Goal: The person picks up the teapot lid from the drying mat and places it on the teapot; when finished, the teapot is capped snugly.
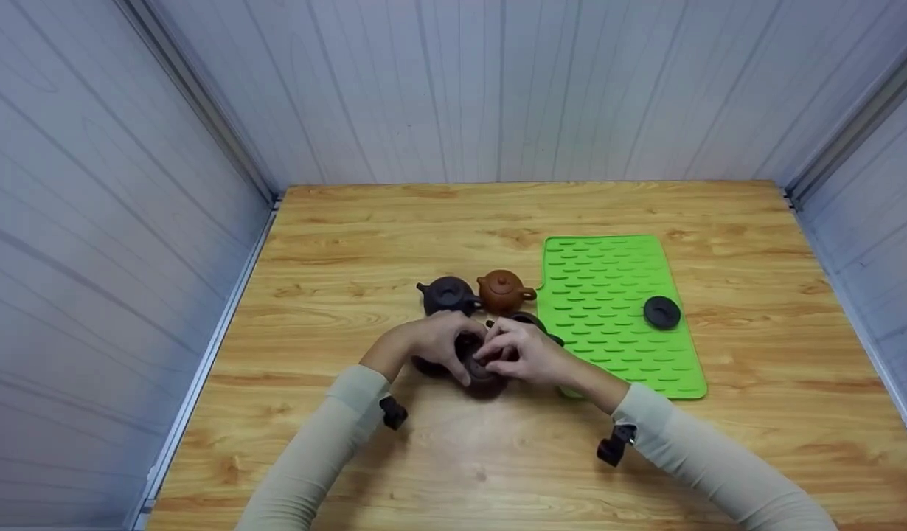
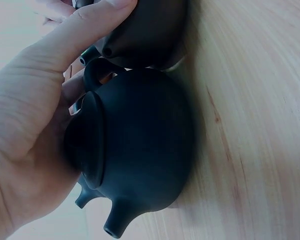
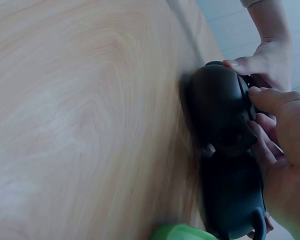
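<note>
Both hands meet at a dark brown teapot (image 1: 484, 386) low in the middle of the group. My left hand (image 1: 440, 341) curls round its left side, the thumb lying along the body in the left wrist view. Fingers and thumb of my right hand (image 1: 526, 352) pinch at the teapot's lid (image 3: 246, 97), which they partly cover. Under the left palm stands a black lidded teapot (image 2: 147, 137), its spout towards the wrist. Another black teapot (image 3: 232, 192) stands close beside the brown one, below the right hand; its top is partly hidden in the head view.
Behind the hands stand a black lidded teapot (image 1: 447, 293) and an orange-brown lidded teapot (image 1: 501, 290). To the right lies a green ridged mat (image 1: 608, 269) with a loose black lid (image 1: 661, 313) near its right edge. Pale panels (image 1: 453, 88) enclose the wooden table (image 1: 335, 251).
</note>
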`<state>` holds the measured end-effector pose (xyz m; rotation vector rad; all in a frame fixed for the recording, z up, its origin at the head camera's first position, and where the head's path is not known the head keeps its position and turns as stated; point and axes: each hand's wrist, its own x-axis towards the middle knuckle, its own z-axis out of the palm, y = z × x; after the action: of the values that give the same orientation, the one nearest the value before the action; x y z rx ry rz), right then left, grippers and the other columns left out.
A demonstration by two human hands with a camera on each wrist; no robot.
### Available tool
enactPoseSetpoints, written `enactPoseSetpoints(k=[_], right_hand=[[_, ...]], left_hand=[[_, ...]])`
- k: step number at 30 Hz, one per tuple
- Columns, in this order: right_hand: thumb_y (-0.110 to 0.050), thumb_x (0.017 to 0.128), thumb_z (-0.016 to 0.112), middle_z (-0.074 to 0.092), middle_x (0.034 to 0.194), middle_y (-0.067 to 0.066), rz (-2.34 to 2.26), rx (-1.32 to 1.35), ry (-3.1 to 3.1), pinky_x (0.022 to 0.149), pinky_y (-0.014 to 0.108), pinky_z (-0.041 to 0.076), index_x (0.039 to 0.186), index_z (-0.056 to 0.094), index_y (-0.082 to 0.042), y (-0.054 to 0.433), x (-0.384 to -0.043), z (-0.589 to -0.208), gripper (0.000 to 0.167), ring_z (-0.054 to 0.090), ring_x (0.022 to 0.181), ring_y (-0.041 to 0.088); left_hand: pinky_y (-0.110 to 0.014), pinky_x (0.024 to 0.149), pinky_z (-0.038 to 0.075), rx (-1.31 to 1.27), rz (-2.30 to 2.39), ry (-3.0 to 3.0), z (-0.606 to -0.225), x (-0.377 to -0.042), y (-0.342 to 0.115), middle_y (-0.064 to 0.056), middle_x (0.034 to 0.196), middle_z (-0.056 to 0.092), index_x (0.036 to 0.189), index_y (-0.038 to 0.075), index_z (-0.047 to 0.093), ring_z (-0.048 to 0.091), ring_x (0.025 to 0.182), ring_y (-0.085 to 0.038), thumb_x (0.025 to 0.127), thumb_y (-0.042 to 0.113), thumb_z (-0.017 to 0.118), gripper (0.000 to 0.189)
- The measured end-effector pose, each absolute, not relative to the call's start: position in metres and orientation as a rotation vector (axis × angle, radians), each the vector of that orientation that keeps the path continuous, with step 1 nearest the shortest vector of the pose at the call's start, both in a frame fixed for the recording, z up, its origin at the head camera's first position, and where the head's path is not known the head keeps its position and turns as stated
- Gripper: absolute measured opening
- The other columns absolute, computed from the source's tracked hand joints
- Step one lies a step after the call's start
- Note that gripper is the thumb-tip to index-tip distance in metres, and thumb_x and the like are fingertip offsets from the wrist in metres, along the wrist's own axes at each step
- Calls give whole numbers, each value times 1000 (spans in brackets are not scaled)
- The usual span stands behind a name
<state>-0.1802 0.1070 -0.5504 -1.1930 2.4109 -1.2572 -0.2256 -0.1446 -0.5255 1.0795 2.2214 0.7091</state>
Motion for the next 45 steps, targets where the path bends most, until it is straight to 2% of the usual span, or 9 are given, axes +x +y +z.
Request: enactPoseSetpoints(k=[13,21,26,35,39,45], right_hand=[[-10,98,87,75,122,14,-1253,-1172,2436,93,32,65,119,88,-11,107,-179,-552,21,73,110,25],[-9,99,86,72,127,19,-1329,-1120,2365,91,34,69,128,84,-6,111,-176,-548,30,77,108,33],[-7,100,84,71,126,22,-1417,-1098,2275,93,37,70,128,83,-3,118,-179,-547,29,76,110,37],[-11,98,88,77,132,17,-1396,-1150,2255,104,45,67,129,84,-9,133,-174,-546,31,71,124,25],[-11,96,89,77,136,15,-1362,-1171,2247,109,43,65,132,83,-11,140,-173,-545,36,70,128,24],[-16,96,90,76,138,17,-1372,-1197,2200,111,44,64,134,81,-7,150,-173,-543,41,70,130,20]], left_hand=[[-46,114,56,1057,705,2221,-526,-226,-145,-2,132,80,129,16,79,72,123,-24,80,25,104,56],[-43,118,54,1025,688,2222,-524,-226,-141,-3,138,79,136,16,77,70,128,-23,79,24,105,64],[-43,121,51,1000,710,2215,-521,-225,-141,-3,141,78,138,16,76,68,132,-21,78,23,105,67],[-49,130,49,903,846,2179,-512,-228,-145,-10,150,75,148,10,72,66,148,-31,87,18,98,67],[-51,126,52,878,861,2223,-508,-230,-145,-14,146,77,150,10,70,70,143,-33,92,18,94,63],[-52,116,58,938,866,2353,-511,-231,-141,-19,136,78,145,7,72,74,130,-36,93,24,92,59]])
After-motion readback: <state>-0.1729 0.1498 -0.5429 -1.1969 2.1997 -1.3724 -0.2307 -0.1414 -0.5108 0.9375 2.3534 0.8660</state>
